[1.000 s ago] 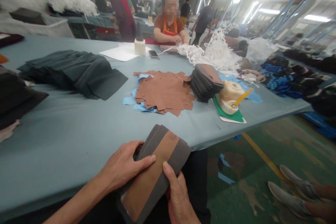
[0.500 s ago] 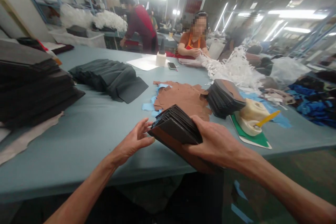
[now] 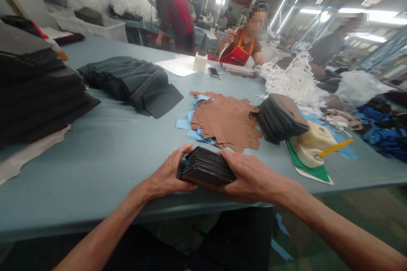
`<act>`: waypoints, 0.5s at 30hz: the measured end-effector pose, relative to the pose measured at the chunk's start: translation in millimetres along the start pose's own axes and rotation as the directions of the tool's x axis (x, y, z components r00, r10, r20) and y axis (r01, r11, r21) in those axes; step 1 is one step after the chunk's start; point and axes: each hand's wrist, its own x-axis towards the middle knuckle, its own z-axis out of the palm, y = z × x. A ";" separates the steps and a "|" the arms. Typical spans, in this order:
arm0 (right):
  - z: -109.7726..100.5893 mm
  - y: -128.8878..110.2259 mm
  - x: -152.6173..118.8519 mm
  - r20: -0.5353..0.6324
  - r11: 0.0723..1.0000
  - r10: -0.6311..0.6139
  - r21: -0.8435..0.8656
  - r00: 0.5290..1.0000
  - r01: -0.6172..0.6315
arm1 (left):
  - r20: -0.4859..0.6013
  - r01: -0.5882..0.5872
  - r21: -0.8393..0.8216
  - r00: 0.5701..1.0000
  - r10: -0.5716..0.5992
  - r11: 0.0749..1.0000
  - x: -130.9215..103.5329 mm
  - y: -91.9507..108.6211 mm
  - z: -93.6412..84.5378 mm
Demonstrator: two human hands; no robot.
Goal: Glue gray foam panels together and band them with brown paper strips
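A stack of thin black pieces (image 3: 208, 167), packed edge to edge, is held near the table's front edge. My left hand (image 3: 167, 174) grips its left end, thumb and fingers on opposite sides. Around its right end wraps my right hand (image 3: 251, 174); those fingertips are partly hidden. Just beyond the stack lies a spread heap of brown strips (image 3: 225, 120) with some light-blue strips (image 3: 182, 124) under its left side. A second stack of dark pieces with a brown top (image 3: 281, 118) leans to the right of the heap.
Dark fabric sheets (image 3: 133, 82) lie to the left, beside a tall dark stack (image 3: 34, 89). Tape rolls (image 3: 307, 152) and a yellow-handled tool (image 3: 335, 148) rest on a green board (image 3: 305, 169). A phone (image 3: 214, 72) and white strips (image 3: 295, 80) are farther back. Across the table sits a person (image 3: 240, 46).
My left hand has closed on the left end of the stack. The stack has turned and come level between both hands. The person opposite has raised a hand holding a white strip.
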 end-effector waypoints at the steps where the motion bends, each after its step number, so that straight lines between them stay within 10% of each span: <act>1: 2.8 2.4 -1.1 -0.013 1.000 -0.002 0.024 1.000 0.002 | 0.009 -0.013 0.001 1.000 0.013 1.000 1.2 -0.5 0.7; 15: 37.2 13.5 -13.4 -0.166 0.962 0.021 0.273 0.986 0.025 | 0.004 -0.068 0.162 0.998 0.068 0.984 7.3 -6.0 1.9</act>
